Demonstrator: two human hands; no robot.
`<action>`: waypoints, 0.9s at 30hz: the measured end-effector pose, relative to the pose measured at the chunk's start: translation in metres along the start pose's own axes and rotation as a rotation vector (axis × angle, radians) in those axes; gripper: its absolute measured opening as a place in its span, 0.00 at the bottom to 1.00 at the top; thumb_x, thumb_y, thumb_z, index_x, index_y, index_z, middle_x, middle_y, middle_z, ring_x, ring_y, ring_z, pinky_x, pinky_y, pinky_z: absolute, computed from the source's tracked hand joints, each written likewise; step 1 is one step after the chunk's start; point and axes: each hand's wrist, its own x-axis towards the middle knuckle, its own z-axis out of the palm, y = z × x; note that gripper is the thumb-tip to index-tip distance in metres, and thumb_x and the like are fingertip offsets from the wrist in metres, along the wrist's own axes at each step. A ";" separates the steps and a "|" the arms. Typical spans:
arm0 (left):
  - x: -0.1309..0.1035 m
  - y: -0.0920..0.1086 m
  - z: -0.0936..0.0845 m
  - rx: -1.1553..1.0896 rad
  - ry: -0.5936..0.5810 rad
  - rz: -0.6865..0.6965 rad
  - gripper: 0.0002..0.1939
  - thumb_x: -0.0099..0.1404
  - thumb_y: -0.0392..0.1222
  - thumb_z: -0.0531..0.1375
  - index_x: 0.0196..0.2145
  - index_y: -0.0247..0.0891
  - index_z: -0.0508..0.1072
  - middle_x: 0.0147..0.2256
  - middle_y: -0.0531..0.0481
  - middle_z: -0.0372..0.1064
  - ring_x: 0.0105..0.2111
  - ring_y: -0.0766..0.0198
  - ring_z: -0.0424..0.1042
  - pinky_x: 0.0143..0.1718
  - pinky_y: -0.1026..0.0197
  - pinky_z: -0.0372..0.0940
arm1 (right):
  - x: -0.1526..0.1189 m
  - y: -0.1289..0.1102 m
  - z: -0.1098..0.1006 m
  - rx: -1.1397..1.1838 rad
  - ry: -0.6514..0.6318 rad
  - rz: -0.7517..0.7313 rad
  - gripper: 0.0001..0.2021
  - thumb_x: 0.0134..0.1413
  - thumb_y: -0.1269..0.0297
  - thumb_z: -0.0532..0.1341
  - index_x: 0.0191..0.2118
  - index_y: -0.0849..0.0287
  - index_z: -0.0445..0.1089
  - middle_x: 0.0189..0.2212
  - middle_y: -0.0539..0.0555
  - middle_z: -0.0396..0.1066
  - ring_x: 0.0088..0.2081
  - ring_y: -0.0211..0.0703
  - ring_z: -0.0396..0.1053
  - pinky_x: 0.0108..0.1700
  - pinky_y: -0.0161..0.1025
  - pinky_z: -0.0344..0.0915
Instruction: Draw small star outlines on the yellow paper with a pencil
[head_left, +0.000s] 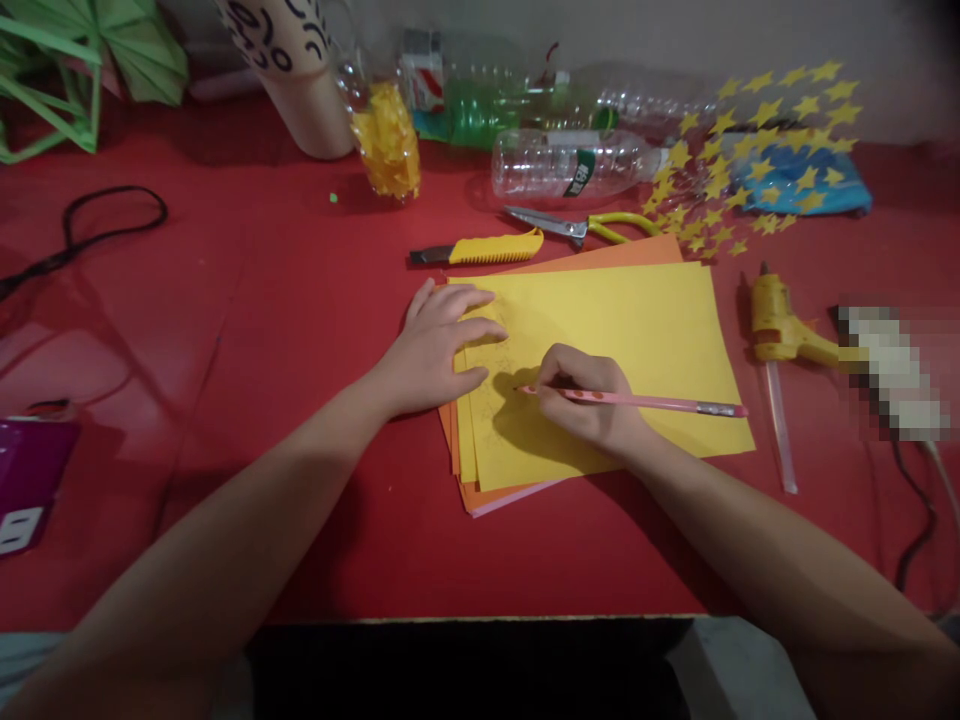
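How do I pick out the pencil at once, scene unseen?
On the red table, find the paper stack with the yellow sheet on top. The right hand grips the pencil over that sheet, pointing left, toward the left hand. Unlike the chunky yellow utility knife beyond the stack, it is slim and pink, with a silvery band and eraser at its right end.

1 pencil [660,402], 1 box cutter [491,248], 1 glue gun [772,318].

Craft table [300,260] with paper [645,320], scissors [577,229], glue gun [772,318]
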 end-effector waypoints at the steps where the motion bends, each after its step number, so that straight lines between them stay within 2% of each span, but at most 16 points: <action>1: 0.000 0.000 0.000 0.000 -0.003 0.000 0.18 0.59 0.43 0.60 0.48 0.45 0.75 0.61 0.47 0.60 0.64 0.48 0.54 0.68 0.36 0.35 | 0.000 0.000 0.000 -0.004 -0.004 -0.001 0.05 0.43 0.70 0.54 0.22 0.55 0.57 0.15 0.42 0.55 0.18 0.30 0.49 0.20 0.31 0.47; 27: 0.000 0.000 0.000 -0.001 0.007 0.002 0.17 0.58 0.43 0.61 0.47 0.46 0.75 0.61 0.48 0.61 0.63 0.48 0.55 0.68 0.36 0.36 | -0.001 0.002 -0.002 0.003 -0.050 0.012 0.05 0.40 0.71 0.53 0.21 0.55 0.56 0.16 0.43 0.56 0.18 0.31 0.50 0.20 0.31 0.47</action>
